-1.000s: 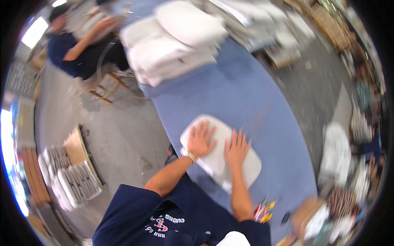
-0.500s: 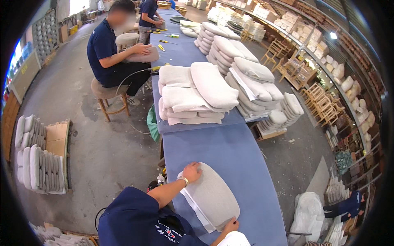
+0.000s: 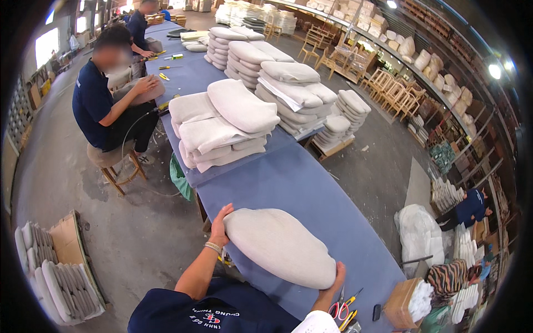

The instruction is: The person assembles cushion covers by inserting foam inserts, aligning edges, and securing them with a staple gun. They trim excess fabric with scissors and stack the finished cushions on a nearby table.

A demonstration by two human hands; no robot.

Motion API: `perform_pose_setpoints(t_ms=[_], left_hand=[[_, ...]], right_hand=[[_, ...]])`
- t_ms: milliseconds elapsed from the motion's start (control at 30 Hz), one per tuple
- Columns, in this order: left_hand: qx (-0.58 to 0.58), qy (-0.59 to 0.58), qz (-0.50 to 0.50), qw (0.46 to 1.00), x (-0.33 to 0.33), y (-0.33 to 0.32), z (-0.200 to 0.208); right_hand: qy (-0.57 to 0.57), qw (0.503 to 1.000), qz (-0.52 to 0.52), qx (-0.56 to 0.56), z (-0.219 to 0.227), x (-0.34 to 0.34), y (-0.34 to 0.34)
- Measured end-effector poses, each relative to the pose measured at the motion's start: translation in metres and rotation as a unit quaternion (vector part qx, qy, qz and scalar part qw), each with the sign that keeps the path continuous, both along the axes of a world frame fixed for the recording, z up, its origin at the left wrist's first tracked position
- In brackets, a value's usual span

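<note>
A light grey, fabric-covered seat cushion (image 3: 280, 244) is held between my two hands over the near part of the blue table (image 3: 311, 194). Its smooth padded face is turned up, and its outline is long and rounded. My left hand (image 3: 220, 225) grips the left end, fingers along the edge, with a band on the wrist. At the opposite end my right hand (image 3: 336, 276) holds the rounded edge, its fingers partly hidden. Whether the cushion still touches the table underneath I cannot tell.
Beyond it stands a pile of grey cushions (image 3: 222, 125), with more stacks behind. Scissors (image 3: 340, 308), yellow-handled tools and a small black object (image 3: 377, 312) lie near my right hand. A cardboard box (image 3: 401, 302) holds white stuffing. A seated co-worker (image 3: 105, 94) handles another cushion.
The cushion has been turned and tilted, and the white sheet along its left side no longer shows. My left hand has moved from its top to its left end. The view has swung right.
</note>
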State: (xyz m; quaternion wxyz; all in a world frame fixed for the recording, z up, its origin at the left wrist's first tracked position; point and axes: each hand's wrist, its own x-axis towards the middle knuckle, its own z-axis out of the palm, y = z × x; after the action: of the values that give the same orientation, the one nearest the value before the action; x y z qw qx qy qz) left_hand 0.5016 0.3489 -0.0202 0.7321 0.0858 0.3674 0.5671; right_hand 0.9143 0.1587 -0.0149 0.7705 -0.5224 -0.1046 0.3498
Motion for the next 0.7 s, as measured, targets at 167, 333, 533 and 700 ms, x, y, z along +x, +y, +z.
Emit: perform_pose_setpoints(t_ms=[167, 333, 533, 700], left_hand=[[-0.086, 0.1, 0.028, 0.991, -0.019, -0.056, -0.047], [-0.034, 0.109, -0.048, 0.992, -0.053, -0.042, -0.068], [0.138, 0.116, 0.019, 0.983, -0.077, 0.009, 0.091], [0.372, 0.409, 0.207, 0.807, -0.105, 0.082, 0.208]], right_hand=[[-0.003, 0.962, 0.163, -0.222, -0.043, -0.074, -0.046], [0.191, 0.94, 0.227, -0.172, -0.051, -0.092, -0.061], [0.122, 0.961, 0.245, -0.035, 0.005, -0.146, 0.011], [0.042, 0.955, 0.255, 0.143, 0.104, -0.258, 0.193]])
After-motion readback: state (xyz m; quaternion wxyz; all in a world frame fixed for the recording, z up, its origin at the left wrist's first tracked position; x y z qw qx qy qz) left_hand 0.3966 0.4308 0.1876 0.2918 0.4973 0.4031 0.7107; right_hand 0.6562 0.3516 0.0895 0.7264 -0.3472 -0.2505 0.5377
